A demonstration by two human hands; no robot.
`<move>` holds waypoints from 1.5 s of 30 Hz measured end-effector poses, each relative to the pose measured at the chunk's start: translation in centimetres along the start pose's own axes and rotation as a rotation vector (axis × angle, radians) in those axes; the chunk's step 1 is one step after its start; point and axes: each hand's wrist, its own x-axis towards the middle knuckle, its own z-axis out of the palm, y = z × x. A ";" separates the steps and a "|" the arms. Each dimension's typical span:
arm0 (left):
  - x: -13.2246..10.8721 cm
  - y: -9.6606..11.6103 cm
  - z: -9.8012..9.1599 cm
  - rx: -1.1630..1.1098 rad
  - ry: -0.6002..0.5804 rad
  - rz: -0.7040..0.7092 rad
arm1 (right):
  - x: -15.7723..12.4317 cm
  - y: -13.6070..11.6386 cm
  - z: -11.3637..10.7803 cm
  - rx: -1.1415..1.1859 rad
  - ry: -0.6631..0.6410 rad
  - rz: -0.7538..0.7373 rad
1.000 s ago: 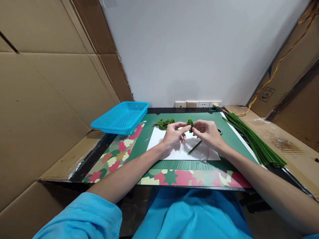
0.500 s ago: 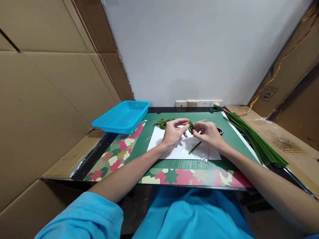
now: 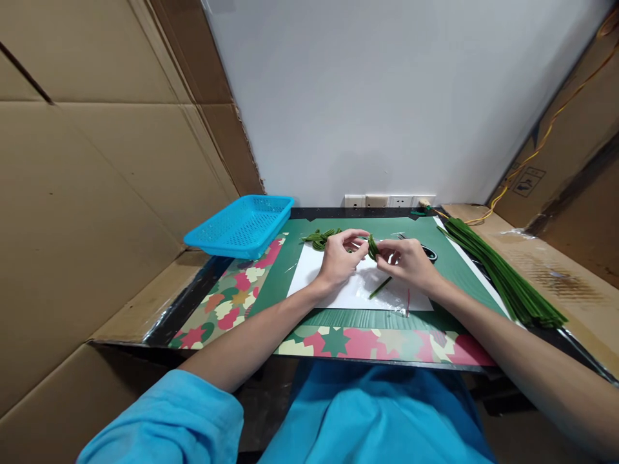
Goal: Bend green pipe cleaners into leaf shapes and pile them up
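Above a white sheet of paper [image 3: 307,283], a small looped piece of green pipe cleaner [image 3: 372,246] is held up between both hands. My left hand [image 3: 336,263] pinches its left side with thumb and index finger, the other fingers curled. On the opposite side my right hand [image 3: 410,263] grips it by the fingertips, which partly cover it. Below them, a short straight green pipe cleaner [image 3: 380,287] lies on a clear plastic bag [image 3: 394,301] with a red edge. Several bent green pipe-cleaner pieces [image 3: 320,239] are heaped behind my left hand.
A blue perforated basket [image 3: 236,229] stands at the back left. Black-handled scissors [image 3: 430,254] lie partly hidden behind my right hand. A long bundle of green pipe cleaners [image 3: 505,277] rests on the right. Cardboard panels flank the table, and wall sockets [image 3: 400,202] sit behind it.
The whole view has shifted slightly, so everything appears a little further right. Both hands keep hold of the looped piece, with its angle and my fingers changed slightly.
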 end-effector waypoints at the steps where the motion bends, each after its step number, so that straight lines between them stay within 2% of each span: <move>1: 0.0 0.0 0.0 -0.008 -0.008 -0.033 | 0.0 0.0 0.0 -0.015 0.000 -0.001; 4: -0.1 0.0 -0.1 -0.029 -0.053 -0.100 | 0.0 0.0 -0.1 -0.045 0.019 0.002; 7: -0.1 -0.1 -0.1 -0.014 -0.076 -0.098 | 0.0 0.1 -0.1 -0.053 0.018 0.004; 13: -0.1 0.2 -0.1 0.079 -0.016 -0.016 | -0.1 0.2 0.0 -0.058 0.005 -0.005; 22: -0.2 0.6 -0.1 0.066 -0.002 -0.066 | 0.0 0.1 0.1 -0.080 -0.005 -0.006; 30: -0.2 0.4 -0.2 0.118 0.056 0.020 | 0.0 -0.3 0.2 -0.085 -0.020 -0.010; 34: -0.1 0.1 -0.2 0.075 0.023 0.028 | 0.0 -0.3 -0.1 -0.012 -0.011 0.008; 40: 0.1 0.3 -0.4 -0.066 -0.059 -0.044 | 0.2 -0.5 -0.5 0.088 0.032 0.052; 45: 0.3 -0.1 -0.5 -0.138 -0.085 -0.017 | 0.3 -0.6 -0.4 0.138 0.027 0.058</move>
